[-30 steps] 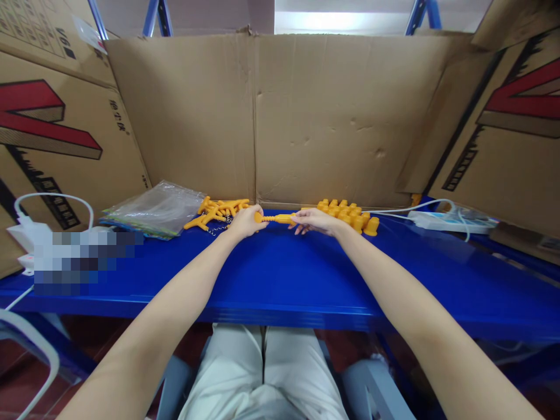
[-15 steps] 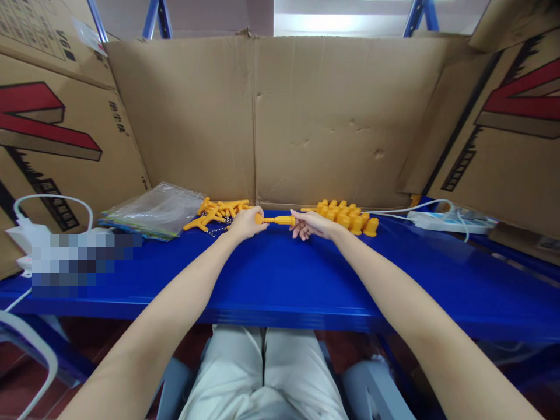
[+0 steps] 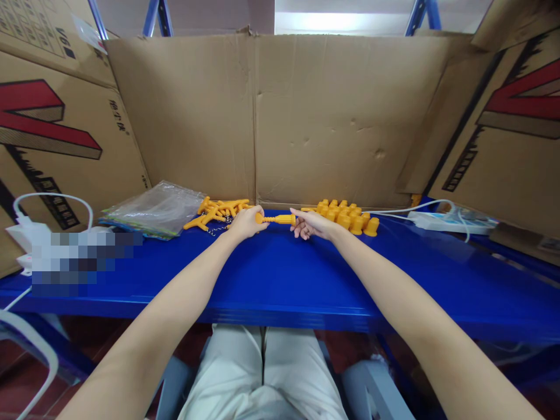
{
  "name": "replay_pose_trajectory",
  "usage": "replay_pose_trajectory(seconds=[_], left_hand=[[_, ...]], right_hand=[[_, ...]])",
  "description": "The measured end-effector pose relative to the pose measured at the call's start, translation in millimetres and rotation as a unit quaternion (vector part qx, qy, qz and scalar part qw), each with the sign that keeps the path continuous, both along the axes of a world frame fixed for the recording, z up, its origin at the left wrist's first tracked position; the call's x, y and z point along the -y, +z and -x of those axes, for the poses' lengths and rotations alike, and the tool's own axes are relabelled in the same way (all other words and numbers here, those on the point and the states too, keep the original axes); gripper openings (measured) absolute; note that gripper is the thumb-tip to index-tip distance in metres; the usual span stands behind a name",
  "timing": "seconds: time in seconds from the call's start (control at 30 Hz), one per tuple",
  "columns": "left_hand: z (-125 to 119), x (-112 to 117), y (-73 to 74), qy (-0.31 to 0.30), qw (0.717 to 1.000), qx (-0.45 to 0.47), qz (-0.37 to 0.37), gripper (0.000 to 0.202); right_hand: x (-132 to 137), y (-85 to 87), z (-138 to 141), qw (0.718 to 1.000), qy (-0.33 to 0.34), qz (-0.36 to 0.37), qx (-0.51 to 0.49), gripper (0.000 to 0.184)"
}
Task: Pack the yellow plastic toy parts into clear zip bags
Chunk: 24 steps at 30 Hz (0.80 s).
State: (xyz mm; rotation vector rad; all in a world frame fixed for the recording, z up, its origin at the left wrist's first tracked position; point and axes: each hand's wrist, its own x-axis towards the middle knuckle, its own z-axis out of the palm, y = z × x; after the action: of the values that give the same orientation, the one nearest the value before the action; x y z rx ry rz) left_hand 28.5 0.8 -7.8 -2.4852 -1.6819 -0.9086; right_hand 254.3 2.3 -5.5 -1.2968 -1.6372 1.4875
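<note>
My left hand [image 3: 247, 221] is closed around one end of an orange plastic screw-like piece [image 3: 268, 220]; its spiral stem points right, and the gripped end is mostly hidden. In line with the stem is a thicker ribbed orange sleeve [image 3: 284, 220], its flanged end pinched by the thumb and fingers of my right hand [image 3: 312, 224]. Stem and sleeve meet end to end, held level above the table. Beside my left hand lies a pile of orange T-shaped handles [image 3: 210, 213] with small metal chains. Rows of orange flanged caps [image 3: 350, 219] stand behind my right hand.
The blue table [image 3: 284, 274] is backed by a cardboard wall [image 3: 328, 122]. Clear plastic bags [image 3: 157, 204] lie left of the handles. A white power strip [image 3: 450, 223] with cables is at right; white plugs and a cable [image 3: 32, 233] are at left. Printed boxes [image 3: 48, 140] flank the table.
Both hands keep nearly the same place and grip on the orange pieces. The whole view has shifted very slightly.
</note>
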Motion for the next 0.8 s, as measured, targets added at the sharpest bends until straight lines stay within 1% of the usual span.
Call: replay_pose_trajectory(seconds=[0.17, 0.23, 0.3, 0.37, 0.43, 0.53, 0.67, 0.8], left_hand=[[0.2, -0.7, 0.0, 0.0, 1.0, 0.003, 0.003, 0.024], [0.6, -0.8, 0.3, 0.005, 1.0, 0.0, 0.002, 0.024], [1.0, -0.6, 0.9, 0.007, 1.0, -0.001, 0.008, 0.023], [1.4, -0.1, 1.4, 0.009, 1.0, 0.0, 0.015, 0.023], [1.4, 0.4, 1.8, 0.01, 1.0, 0.001, 0.019, 0.023], [1.2, 0.9, 1.8, 0.01, 1.0, 0.004, 0.023, 0.024], [1.2, 0.5, 1.7, 0.009, 1.0, 0.001, 0.018, 0.024], [1.5, -0.7, 1.1, 0.008, 1.0, -0.004, 0.017, 0.025]], right_hand=[[3.4, 4.7, 0.2, 1.0, 0.004, 0.028, 0.006, 0.056], [5.3, 5.9, -0.7, 0.999, 0.01, 0.039, -0.012, 0.054], [6.4, 5.7, -1.8, 0.998, 0.021, 0.031, -0.044, 0.044], [6.4, 4.6, -2.8, 0.997, 0.032, 0.002, -0.069, 0.03], [5.6, 3.2, -3.3, 0.996, 0.034, -0.025, -0.073, 0.022], [4.2, 2.3, -3.2, 0.997, 0.028, -0.039, -0.067, 0.019], [4.5, 3.0, -2.3, 0.996, 0.021, -0.034, -0.076, 0.018], [5.6, 3.3, 0.6, 0.994, -0.011, -0.018, -0.111, 0.011]])
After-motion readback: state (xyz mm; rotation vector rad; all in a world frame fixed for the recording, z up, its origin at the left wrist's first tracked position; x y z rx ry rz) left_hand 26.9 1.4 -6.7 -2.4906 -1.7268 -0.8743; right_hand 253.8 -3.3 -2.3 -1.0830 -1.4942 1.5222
